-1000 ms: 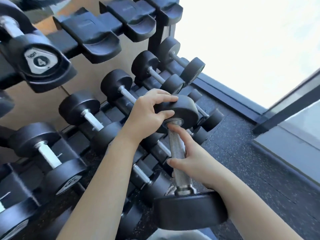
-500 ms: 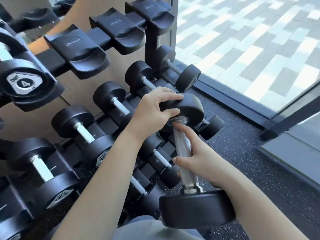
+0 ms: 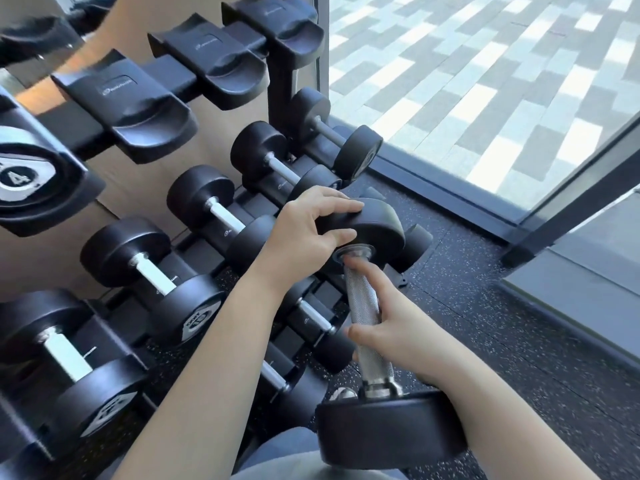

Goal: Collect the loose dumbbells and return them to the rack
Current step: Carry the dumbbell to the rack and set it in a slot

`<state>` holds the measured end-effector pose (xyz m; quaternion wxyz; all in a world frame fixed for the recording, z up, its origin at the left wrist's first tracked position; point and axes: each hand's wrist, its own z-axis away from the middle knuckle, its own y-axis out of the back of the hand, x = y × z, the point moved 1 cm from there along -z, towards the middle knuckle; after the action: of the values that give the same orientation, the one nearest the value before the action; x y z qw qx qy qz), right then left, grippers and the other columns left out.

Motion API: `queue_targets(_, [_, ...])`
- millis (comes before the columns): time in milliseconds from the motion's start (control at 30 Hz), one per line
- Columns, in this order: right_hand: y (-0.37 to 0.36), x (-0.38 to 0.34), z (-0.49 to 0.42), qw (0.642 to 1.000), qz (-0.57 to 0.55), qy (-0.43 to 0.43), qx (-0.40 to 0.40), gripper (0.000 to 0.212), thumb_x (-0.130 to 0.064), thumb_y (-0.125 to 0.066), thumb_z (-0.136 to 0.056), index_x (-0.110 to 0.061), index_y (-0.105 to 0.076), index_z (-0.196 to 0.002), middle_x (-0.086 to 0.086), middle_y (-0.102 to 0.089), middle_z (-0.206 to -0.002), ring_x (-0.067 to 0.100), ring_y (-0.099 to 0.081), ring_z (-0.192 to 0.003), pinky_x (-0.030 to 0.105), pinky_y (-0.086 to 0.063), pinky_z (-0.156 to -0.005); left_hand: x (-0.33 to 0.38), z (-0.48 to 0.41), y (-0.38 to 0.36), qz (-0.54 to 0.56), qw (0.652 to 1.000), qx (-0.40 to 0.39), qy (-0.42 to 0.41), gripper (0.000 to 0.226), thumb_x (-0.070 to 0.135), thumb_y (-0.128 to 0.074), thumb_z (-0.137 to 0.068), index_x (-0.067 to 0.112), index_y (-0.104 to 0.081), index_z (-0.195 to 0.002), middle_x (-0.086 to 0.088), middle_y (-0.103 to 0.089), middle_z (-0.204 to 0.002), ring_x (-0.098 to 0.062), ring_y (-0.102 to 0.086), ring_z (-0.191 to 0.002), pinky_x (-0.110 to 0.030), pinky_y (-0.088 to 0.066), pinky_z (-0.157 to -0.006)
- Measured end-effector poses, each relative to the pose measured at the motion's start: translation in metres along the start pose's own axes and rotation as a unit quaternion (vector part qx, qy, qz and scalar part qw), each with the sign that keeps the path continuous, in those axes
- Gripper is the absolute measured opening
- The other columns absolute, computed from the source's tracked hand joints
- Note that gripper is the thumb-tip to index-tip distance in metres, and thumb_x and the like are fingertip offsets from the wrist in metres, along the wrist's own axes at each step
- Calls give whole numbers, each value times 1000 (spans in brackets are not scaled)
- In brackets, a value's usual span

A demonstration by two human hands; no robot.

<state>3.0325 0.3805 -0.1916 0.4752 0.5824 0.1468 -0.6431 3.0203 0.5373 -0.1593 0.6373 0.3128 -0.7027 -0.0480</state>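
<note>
Currently, both hands hold a black rubber-headed dumbbell with a knurled steel handle (image 3: 360, 299) in front of the black metal rack (image 3: 282, 74), its far head near the right end of the lower rows. The left hand (image 3: 304, 233) clamps that far head, fingers curled over the top and thumb beneath. The right hand (image 3: 401, 330) wraps the handle, index finger stretched up toward the collar. Whether the dumbbell touches the rack cannot be told. Other black dumbbells (image 3: 194, 199) sit in the cradles above a dark speckled rubber floor (image 3: 485, 306).
</note>
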Motion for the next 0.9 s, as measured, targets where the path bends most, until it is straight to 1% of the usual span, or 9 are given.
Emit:
queue_targets(133, [-14,-6,0,1000,-3,5,-6,82,-10,-61,-76,-75,-21,-106,-42,-43,-104,7,-55,-98,4,-43,-68,-6,11,15,5,1000,13,0,36,-1,-70,-72,17,-66,-103,0,-59,-105,-7,-54,-102,-23,-42,-95])
queue_targets(233, [-29,-12,-1,1000,-7,10,-15,83,-9,-63,-75,-72,-22,-111,-41,-39,-115,-17,-51,-94,-1,-39,-72,-11,21,28,6,1000,14,-3,36,-2,-70,-73,19,-66,-102,1,-58,-105,-6,-54,-102,-19,-41,-94])
queue_targets(300, [-41,-15,-2,1000,-14,14,-15,84,-8,-63,-74,-72,-22,-110,-38,-35,-121,-35,-36,-93,-5,-34,-75,-15,27,37,-1,1000,12,-6,37,-1,-70,-73,21,-66,-102,2,-57,-105,-6,-53,-102,-17,-39,-94])
queue_targets(400, [-57,-20,-3,999,-23,17,-20,85,-7,-63,-74,-74,-23,-107,-43,-33,-118,-37,-33,-94,-4,-34,-76,-22,36,51,3,1000,19,-8,36,-1,-70,-73,20,-66,-102,2,-57,-104,-4,-53,-101,-12,-38,-92])
queue_targets(500, [-69,-25,-5,999,-22,22,-29,84,-8,-64,-74,-74,-23,-106,-45,-34,-111,-26,-46,-93,1,-42,-72,-27,42,62,1,1000,23,-7,36,-1,-69,-73,21,-66,-101,3,-57,-103,-3,-53,-100,-14,-39,-92])
queue_targets(600, [-77,-27,-10,999,-23,13,-34,83,-9,-64,-73,-73,-26,-109,-35,-46,-110,7,-60,-96,26,-52,-78,-34,44,70,-5,999,30,-9,37,0,-70,-73,23,-65,-100,6,-56,-101,-3,-53,-99,-15,-40,-93])
queue_targets(700, [-79,-28,-20,998,-32,22,-52,84,-7,-64,-72,-72,-28,-111,-24,-46,-127,-2,-58,-97,32,-52,-87,-43,42,74,-7,999,47,-5,36,1,-70,-72,24,-66,-99,7,-58,-101,0,-54,-98,-12,-39,-91])
queue_targets(833, [-68,-22,-51,995,-28,-4,-95,81,-7,-62,-70,-66,-32,-117,-17,-52,-120,36,-63,-87,54,-54,-74,-55,21,73,-14,998,65,24,35,0,-70,-73,25,-67,-99,13,-56,-99,6,-52,-95,-7,-36,-88])
queue_targets(900, [-57,-22,-71,994,-11,-1,-106,82,-7,-62,-70,-69,-30,-113,-25,-51,-114,37,-61,-94,54,-53,-79,-62,4,70,-16,996,74,47,34,0,-69,-73,23,-68,-99,13,-56,-99,7,-52,-94,-5,-35,-87])
